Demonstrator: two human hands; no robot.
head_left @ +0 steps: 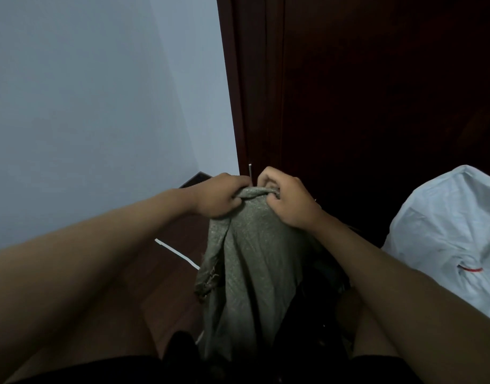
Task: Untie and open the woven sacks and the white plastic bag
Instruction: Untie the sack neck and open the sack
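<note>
So both hands are bunched up at the top of the grey-green woven sack (246,261), which stands upright between the person's knees, right in front of a dark wooden door (376,92). The left hand (220,199) has its fingers curled round the gathered neck from the left, and the right hand (286,200) is pinching the rolled edge from the other side. My guess is they're holding it up close like that so the neck stays put while the fingers dig at whatever ties it. I can't actually see a knot or string under the fingers, so no idea how far along it is. The white plastic bag (448,234) sits just beside on the right, with a bit of red (471,269) on it that might be its tie, hard to tell, and it looks untouched. There's a white strip (177,254) lying on the wooden floor (166,286) to the left. Nothing really blocks the hands, though the door is close behind the sack.
</note>
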